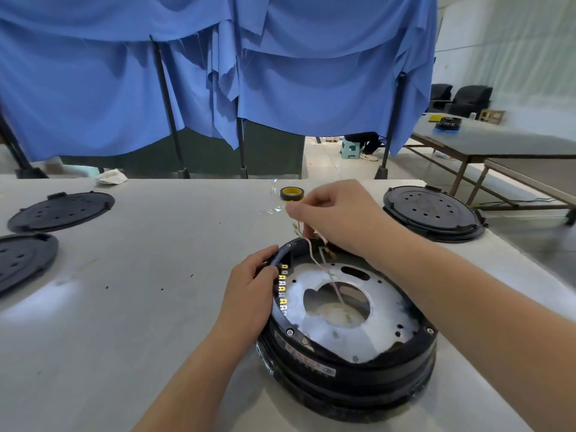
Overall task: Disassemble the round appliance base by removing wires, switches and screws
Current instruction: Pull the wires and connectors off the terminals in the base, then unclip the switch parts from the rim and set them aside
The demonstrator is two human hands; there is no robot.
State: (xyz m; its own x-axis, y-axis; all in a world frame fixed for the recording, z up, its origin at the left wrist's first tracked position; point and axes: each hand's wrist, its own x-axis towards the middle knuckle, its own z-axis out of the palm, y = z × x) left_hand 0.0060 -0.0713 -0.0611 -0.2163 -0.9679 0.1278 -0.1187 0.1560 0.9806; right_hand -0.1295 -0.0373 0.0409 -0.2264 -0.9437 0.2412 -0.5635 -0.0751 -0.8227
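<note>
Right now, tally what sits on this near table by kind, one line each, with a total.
Open round appliance base: 1
Black perforated round covers lying alone, at and: 2
Closed round unit at the right edge: 1
Yellow-cored tape roll: 1
Crumpled white cloth: 1
Clear plastic scrap: 1
Total: 7

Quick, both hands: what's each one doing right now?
Left hand: closed on the rim of the round base, steadying it.
Right hand: fingers pinched on the pale wires, above the base.
</note>
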